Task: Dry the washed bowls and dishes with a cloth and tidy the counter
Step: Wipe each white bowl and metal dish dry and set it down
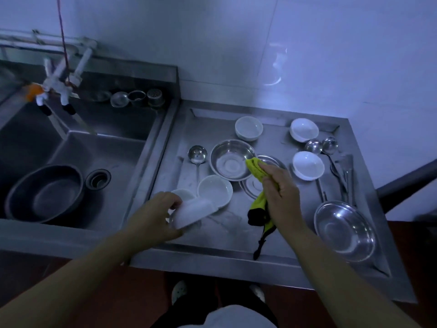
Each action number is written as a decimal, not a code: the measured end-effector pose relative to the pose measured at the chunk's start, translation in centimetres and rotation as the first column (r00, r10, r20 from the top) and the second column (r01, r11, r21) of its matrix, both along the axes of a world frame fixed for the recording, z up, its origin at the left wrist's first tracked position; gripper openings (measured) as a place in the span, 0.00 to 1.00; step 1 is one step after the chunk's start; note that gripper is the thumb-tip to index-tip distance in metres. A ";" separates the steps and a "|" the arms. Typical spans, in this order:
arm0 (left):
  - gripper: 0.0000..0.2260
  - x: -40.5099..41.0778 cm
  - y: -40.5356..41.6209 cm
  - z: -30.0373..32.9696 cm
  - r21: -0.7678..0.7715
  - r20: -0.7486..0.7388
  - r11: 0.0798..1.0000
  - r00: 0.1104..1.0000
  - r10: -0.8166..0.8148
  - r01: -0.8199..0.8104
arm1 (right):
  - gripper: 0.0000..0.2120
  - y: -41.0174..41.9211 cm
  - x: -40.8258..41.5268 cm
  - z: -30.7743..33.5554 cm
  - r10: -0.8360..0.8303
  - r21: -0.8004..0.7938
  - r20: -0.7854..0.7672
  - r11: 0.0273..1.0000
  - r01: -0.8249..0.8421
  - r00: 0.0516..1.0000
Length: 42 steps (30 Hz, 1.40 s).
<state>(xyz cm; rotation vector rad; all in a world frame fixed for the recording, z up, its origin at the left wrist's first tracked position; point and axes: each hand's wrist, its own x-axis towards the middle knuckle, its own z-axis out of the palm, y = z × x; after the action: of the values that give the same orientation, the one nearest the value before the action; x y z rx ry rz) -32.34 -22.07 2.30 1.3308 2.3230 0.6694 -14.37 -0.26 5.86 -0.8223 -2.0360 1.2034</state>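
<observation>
My left hand (158, 215) grips a white bowl (192, 212), tipped on its side just above the steel drainboard (179, 133) near its front left. My right hand (280, 192) holds a yellow and black cloth (256, 172); its upper end touches the rim of a steel bowl (231, 159), and its dark tail hangs down toward the front edge. Two white bowls (214, 190) lie beside the left hand. More white bowls stand at the back (248, 127), back right (303, 129) and right (308, 165). A steel plate (250, 185) lies partly hidden under the cloth.
A ladle (197, 154) lies left of the steel bowl. Several ladles and utensils (340, 166) lie at the right, with a wide steel dish (345, 230) in front of them. The sink (71, 138) at left holds a dark basin (46, 192); a tap (59, 84) hangs above.
</observation>
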 end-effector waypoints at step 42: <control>0.10 -7.5 5.6 16.7 0.323 0.484 0.942 0.871 -0.083 -0.090 | 0.05 -1.1 -10.2 7.7 0.400 0.973 0.231 -0.100 -0.209 0.887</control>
<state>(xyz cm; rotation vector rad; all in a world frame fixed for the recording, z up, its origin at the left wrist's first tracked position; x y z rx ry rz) -39.80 -16.49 19.02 1.1123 1.8466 1.2889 -24.55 -1.36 13.56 0.5627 -2.2680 -0.3770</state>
